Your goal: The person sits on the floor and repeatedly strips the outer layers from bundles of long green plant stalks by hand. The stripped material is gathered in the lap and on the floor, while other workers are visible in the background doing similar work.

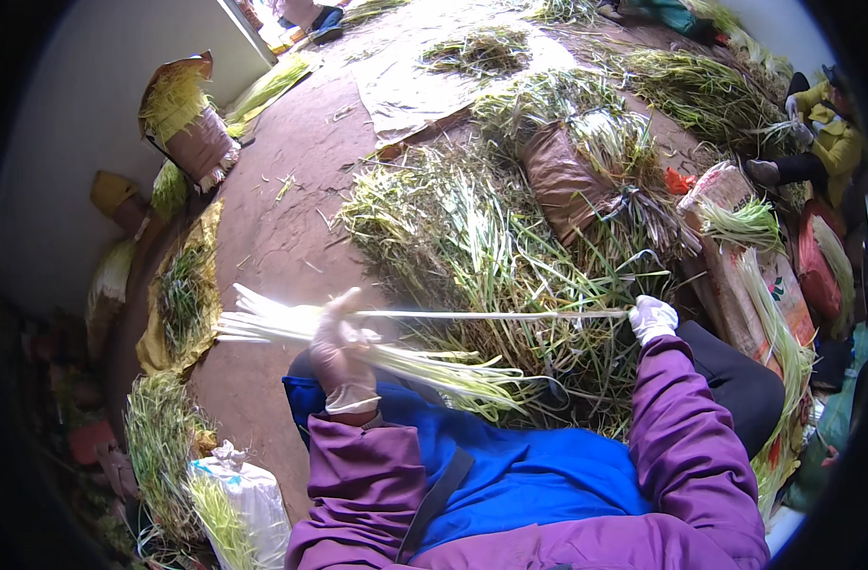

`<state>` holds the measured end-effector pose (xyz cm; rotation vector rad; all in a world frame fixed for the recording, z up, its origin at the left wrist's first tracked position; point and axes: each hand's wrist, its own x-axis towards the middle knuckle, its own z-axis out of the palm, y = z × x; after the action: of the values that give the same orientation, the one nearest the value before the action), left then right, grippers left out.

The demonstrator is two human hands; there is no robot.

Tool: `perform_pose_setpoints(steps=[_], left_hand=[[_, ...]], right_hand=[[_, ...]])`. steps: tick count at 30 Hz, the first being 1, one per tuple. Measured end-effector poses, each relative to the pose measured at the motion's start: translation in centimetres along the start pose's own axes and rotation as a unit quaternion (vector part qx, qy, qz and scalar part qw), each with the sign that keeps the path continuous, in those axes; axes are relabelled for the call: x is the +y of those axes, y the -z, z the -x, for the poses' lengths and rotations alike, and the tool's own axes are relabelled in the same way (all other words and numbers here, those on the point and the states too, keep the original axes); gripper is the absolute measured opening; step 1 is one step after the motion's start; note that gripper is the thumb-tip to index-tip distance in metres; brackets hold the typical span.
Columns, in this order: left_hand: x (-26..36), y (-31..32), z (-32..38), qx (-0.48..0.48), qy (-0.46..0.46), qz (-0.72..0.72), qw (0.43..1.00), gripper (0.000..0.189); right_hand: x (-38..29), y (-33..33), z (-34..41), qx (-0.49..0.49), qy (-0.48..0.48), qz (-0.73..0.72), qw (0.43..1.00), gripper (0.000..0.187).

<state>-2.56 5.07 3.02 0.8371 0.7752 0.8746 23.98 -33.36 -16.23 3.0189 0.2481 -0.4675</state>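
Note:
A bundle of pale stalks with yellow-green leaves (434, 363) is gripped in my gloved left hand (343, 349), above my lap. Between the two hands one long thin pale strand (491, 314) runs straight; its far end is pinched in my gloved right hand (651, 319), which is closed in front of my right knee. The bundle's white ends point left, its leafy ends right. Beyond and under the strand lies a large heap of green and dry leaves (469, 228). A blue apron (548, 467) covers my lap.
A brown sack (565, 178) lies on the heap. At the right, stalks rest on printed woven sacks (726, 271); a person in yellow (836, 142) sits beyond. Wrapped bundles (198, 146) stand by the left wall. A white plastic-wrapped bundle (252, 491) stands at the lower left.

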Motion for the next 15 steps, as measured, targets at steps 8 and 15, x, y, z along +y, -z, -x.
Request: perform_pose_setpoints(steps=[8,15], left_hand=[[0.0,1.3,-0.7,-0.099,-0.028,0.012,0.995,0.034],[-1.1,-0.4,1.5,-0.156,0.105,0.056,0.981,0.035]], right_hand=[[-1.4,2.6,2.1,-0.160,0.026,0.076,0.984,0.033],[-11.1,11.1,9.5,0.023,0.312,-0.010,0.950,0.031]])
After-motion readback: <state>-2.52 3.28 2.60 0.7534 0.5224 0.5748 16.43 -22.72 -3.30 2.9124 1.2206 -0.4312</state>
